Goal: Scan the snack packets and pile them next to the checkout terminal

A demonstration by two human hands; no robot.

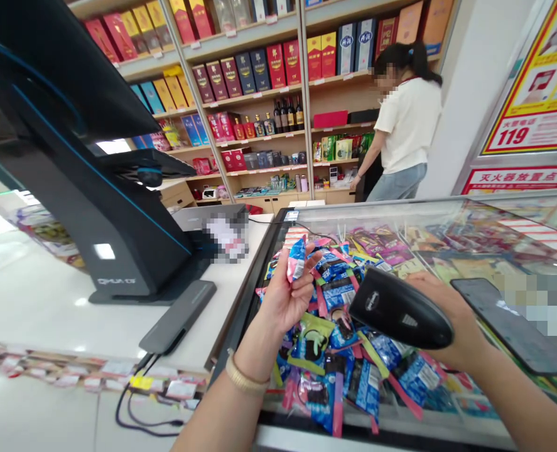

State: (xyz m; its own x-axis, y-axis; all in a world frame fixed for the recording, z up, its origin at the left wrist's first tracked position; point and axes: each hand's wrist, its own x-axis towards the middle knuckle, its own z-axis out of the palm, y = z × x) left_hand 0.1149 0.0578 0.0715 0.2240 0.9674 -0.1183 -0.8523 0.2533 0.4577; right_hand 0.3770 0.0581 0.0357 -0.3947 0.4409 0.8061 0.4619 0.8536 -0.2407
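My left grip [285, 304] pinched a blue packet [297, 258] above the packet pile [337, 295] on the desk [400, 427]. Loosened fingers could have dropped it among lookalikes. Its long axis ran roughly twelve-to-six, tip toward twelve. My right grip [461, 333] was wrapped round a scanner [403, 311], nose toward nine.

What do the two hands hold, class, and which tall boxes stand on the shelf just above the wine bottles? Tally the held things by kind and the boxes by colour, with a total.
Held packet: 1
Held scanner: 1
Maroon boxes: 3
Dark blue boxes: 2
Red boxes: 2
Total: 9
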